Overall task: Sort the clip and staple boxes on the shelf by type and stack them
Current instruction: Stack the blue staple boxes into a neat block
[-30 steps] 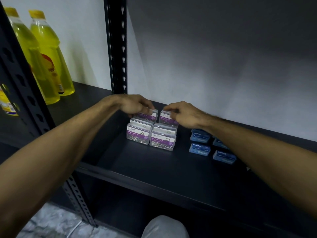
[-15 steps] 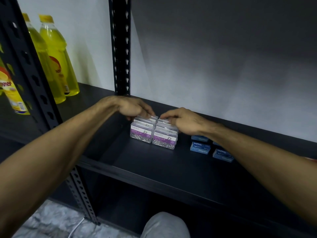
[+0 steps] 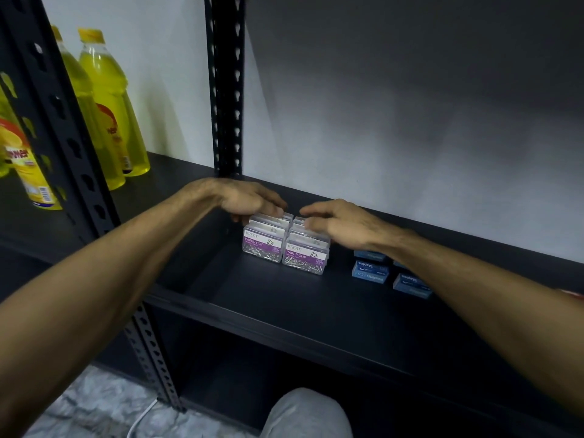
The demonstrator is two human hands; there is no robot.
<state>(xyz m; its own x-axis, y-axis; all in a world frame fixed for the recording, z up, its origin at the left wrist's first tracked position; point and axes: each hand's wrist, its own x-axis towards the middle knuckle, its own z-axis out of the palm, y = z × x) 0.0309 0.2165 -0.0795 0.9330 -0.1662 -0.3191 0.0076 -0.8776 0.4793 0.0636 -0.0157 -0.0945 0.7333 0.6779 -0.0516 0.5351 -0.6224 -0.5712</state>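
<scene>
Several clear paper clip boxes with purple labels stand packed together in two rows on the black shelf (image 3: pixel 284 298). The front left box (image 3: pixel 262 246) and front right box (image 3: pixel 305 259) show their labels. My left hand (image 3: pixel 246 199) reaches over from the left and grips the back left box (image 3: pixel 273 218), fingers across its top and thumb at its side. My right hand (image 3: pixel 341 221) holds the back right box (image 3: pixel 298 221) with bent fingers on its lid. Blue staple boxes (image 3: pixel 369 271) lie flat to the right, partly hidden under my right forearm.
Yellow bottles (image 3: pixel 107 99) stand on the neighbouring shelf bay to the left, behind a black perforated upright (image 3: pixel 226 90). A white wall closes the back. Another perforated post (image 3: pixel 63 128) is at the near left. My knee (image 3: pixel 306 415) shows below the shelf.
Both hands have drawn the back paper clip boxes forward until they sit tight against the front ones. The camera has dropped lower and nearer.
</scene>
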